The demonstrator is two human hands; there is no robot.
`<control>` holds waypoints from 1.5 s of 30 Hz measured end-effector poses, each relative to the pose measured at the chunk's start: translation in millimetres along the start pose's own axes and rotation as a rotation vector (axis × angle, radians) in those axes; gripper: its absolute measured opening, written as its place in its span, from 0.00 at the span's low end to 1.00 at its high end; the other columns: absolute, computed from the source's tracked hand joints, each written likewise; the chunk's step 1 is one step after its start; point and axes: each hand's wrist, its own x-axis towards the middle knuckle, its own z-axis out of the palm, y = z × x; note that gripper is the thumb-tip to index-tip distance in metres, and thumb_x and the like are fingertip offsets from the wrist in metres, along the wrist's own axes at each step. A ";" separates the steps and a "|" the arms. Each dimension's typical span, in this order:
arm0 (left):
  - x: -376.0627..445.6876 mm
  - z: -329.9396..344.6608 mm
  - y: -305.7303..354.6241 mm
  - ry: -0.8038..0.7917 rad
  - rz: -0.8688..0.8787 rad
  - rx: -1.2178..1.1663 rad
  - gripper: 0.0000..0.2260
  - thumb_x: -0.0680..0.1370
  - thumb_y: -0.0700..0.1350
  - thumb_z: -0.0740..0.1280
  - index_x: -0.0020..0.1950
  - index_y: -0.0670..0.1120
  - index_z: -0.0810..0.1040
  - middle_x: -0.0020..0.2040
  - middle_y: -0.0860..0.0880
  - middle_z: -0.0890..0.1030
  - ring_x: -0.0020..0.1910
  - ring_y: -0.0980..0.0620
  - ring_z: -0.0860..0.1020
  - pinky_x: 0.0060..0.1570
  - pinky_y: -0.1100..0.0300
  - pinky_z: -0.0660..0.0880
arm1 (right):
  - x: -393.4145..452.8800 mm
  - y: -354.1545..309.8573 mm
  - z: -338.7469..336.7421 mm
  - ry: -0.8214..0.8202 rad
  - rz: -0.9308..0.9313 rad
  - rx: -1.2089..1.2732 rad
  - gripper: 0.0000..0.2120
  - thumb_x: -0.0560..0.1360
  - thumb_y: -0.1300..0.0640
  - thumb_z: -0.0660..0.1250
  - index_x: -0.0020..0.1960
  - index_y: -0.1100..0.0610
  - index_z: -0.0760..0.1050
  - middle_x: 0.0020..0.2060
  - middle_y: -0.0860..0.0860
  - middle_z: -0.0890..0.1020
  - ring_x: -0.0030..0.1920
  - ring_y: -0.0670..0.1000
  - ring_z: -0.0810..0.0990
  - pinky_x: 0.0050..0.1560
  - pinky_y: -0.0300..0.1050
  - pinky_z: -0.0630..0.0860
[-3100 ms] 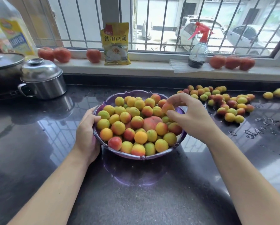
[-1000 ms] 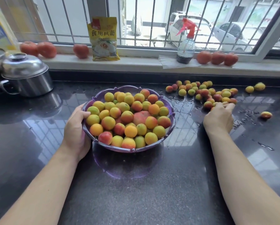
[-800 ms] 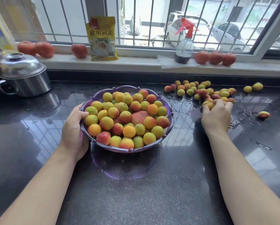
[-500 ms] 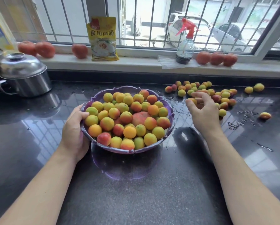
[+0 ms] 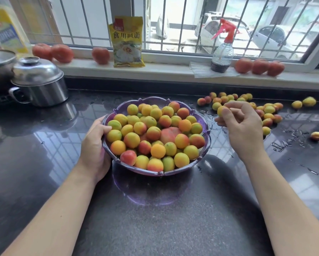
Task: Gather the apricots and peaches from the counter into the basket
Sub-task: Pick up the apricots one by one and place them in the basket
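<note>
The right hand (image 5: 242, 126) pinches one apricot (image 5: 222, 110) just right of the heaped basket (image 5: 201, 157), whose left rim the left hand (image 5: 95, 145) grips. Small, light, probably wet and bruisable: fingertip hold around its middle suits.

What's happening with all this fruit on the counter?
A person is collecting small apricots and peaches into a purple basket, which is already heaped full. The left hand grips the basket's rim, while the right hand pinches a yellow apricot beside the basket, not yet dropped in. A loose pile of fruit waits on the wet dark counter to the right, with a few strays farther off.
</note>
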 end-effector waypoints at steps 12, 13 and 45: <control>-1.2 3.2 1.9 0.030 -0.002 0.019 0.23 0.74 0.45 0.63 0.69 0.44 0.78 0.64 0.36 0.83 0.65 0.34 0.82 0.68 0.31 0.77 | 15.4 -70.2 50.3 -0.377 -0.128 -0.230 0.07 0.80 0.52 0.69 0.58 0.46 0.79 0.41 0.41 0.80 0.39 0.36 0.81 0.36 0.32 0.77; -0.2 2.2 1.1 0.025 -0.001 0.018 0.23 0.74 0.45 0.63 0.70 0.44 0.78 0.64 0.35 0.83 0.66 0.33 0.81 0.68 0.31 0.77 | 17.2 -79.5 60.6 -0.457 -0.172 -0.294 0.08 0.80 0.51 0.68 0.59 0.44 0.80 0.38 0.38 0.78 0.37 0.33 0.78 0.34 0.27 0.72; 1.0 1.7 3.1 -0.017 -0.002 0.003 0.23 0.72 0.46 0.65 0.67 0.47 0.79 0.57 0.44 0.87 0.54 0.46 0.86 0.51 0.52 0.84 | 54.2 -98.6 140.9 -0.889 -0.429 -0.682 0.23 0.79 0.59 0.68 0.72 0.43 0.73 0.64 0.45 0.81 0.63 0.46 0.77 0.64 0.44 0.73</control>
